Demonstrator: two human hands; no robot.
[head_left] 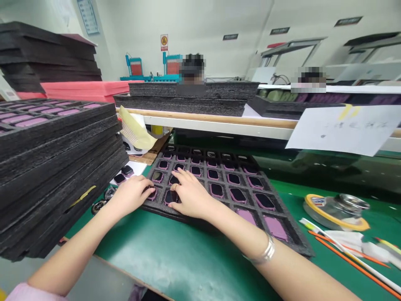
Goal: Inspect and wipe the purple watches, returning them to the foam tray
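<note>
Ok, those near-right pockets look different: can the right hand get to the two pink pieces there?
Likely yes: the right hand rests on the foam tray just left of the pink pieces, with nothing covering them or between.

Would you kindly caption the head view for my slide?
Left hand and right hand touch pink-rimmed cases in a black foam tray.

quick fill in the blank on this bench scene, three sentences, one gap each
1. The left hand and right hand rest on a black foam tray lying on a ____ table mat.
2. The right wrist wears a ____ bracelet.
3. The tall stack of foam trays stands on the person's ____ side.

Missing words: green; silver; left
</note>
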